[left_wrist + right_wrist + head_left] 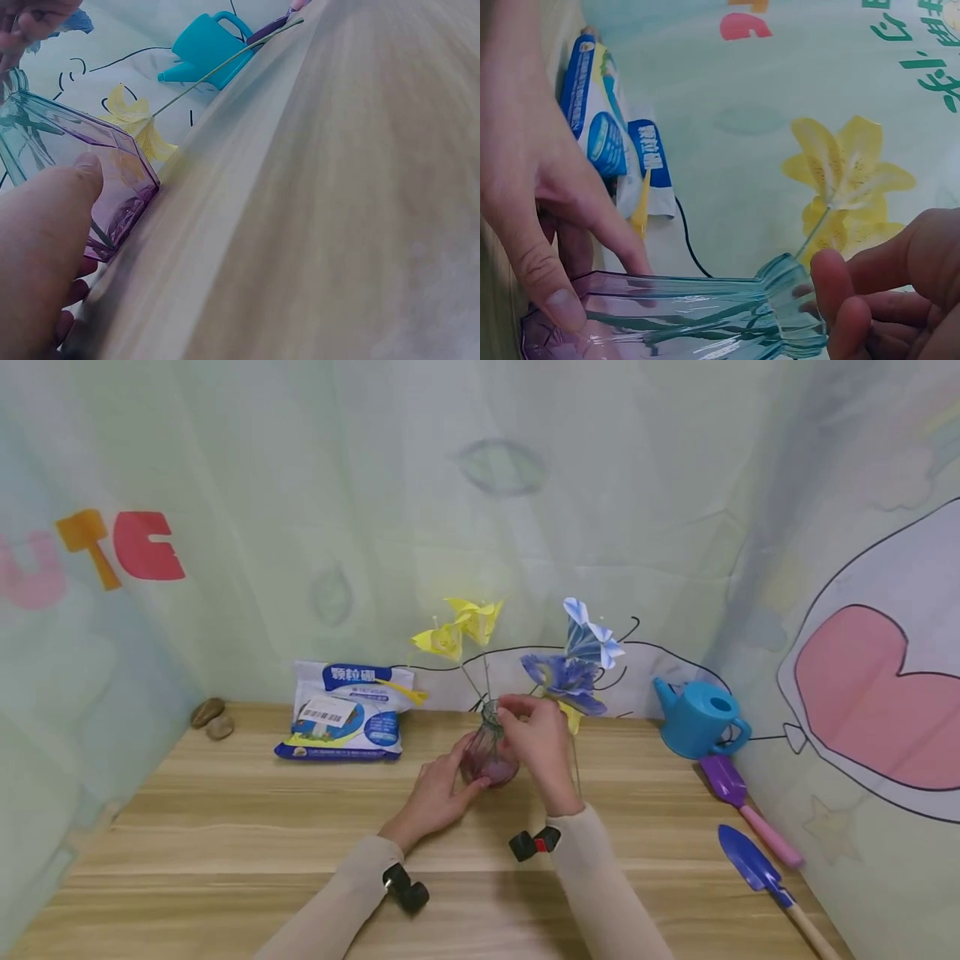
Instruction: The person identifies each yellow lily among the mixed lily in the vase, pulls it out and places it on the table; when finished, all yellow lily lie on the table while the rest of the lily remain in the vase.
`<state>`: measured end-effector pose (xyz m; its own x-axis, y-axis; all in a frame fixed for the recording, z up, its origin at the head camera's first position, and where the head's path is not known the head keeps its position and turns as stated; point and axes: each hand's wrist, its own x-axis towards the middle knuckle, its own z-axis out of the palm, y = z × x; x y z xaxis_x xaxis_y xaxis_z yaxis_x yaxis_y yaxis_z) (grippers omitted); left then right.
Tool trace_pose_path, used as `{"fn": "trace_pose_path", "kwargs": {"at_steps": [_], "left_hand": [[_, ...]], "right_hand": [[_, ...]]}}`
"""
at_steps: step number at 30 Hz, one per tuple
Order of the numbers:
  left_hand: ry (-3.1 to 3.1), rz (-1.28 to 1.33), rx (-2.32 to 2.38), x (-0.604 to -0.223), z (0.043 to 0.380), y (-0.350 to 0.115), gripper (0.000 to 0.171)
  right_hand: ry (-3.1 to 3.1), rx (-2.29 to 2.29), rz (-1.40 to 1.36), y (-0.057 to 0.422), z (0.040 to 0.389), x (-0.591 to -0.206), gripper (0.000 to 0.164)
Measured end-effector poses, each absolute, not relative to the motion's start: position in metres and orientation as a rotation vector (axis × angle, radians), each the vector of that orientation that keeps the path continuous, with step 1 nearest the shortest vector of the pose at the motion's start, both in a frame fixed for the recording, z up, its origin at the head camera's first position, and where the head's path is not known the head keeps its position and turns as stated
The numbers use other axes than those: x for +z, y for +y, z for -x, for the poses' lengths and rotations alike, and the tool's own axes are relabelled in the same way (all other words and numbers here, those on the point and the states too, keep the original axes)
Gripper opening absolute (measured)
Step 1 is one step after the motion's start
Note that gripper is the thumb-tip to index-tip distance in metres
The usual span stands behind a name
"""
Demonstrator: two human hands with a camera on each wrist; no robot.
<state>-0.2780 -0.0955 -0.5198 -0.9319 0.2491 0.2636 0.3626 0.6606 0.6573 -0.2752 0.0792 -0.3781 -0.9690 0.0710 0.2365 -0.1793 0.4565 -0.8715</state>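
Note:
A clear glass vase (489, 753), purple at the base and teal at the neck, stands on the wooden table. Its lower body is held by my left hand (438, 789), thumb and fingers on either side. Green stems show through the glass in the right wrist view. Two yellow flowers (459, 631) rise from the mouth. My right hand (542, 735) is right at the rim, fingertips pinched together, the blue flowers (573, 681) leaning out behind it; their stems are hidden by the hand. Another yellow flower (139, 124) lies on the table right of the vase.
A blue and white printed bag (345, 714) sits at the back left, beside brown stones (208, 713). To the right are a blue watering can (697, 722), a purple scoop (726, 781) with a pink handle and a blue trowel (750, 860). Printed curtains (337, 485) enclose the table.

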Motion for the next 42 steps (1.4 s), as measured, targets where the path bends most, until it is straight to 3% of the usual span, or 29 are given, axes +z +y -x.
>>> {"fn": "trace_pose_path", "kwargs": {"at_steps": [8, 20, 42], "left_hand": [[-2.722, 0.506, -1.124, -0.521, 0.278, -0.094, 0.08], [-2.739, 0.486, -1.107, -0.522, 0.28, -0.094, 0.082], [-2.739, 0.5, -1.11, -0.524, 0.281, -0.095, 0.082]], "right_hand": [[-2.464, 1.183, -0.056, 0.068, 0.284, -0.381, 0.019], [-2.498, 1.104, -0.031, 0.057, 0.291, -0.381, 0.012], [-2.352, 1.194, -0.004, 0.047, 0.294, -0.386, 0.022]]}}
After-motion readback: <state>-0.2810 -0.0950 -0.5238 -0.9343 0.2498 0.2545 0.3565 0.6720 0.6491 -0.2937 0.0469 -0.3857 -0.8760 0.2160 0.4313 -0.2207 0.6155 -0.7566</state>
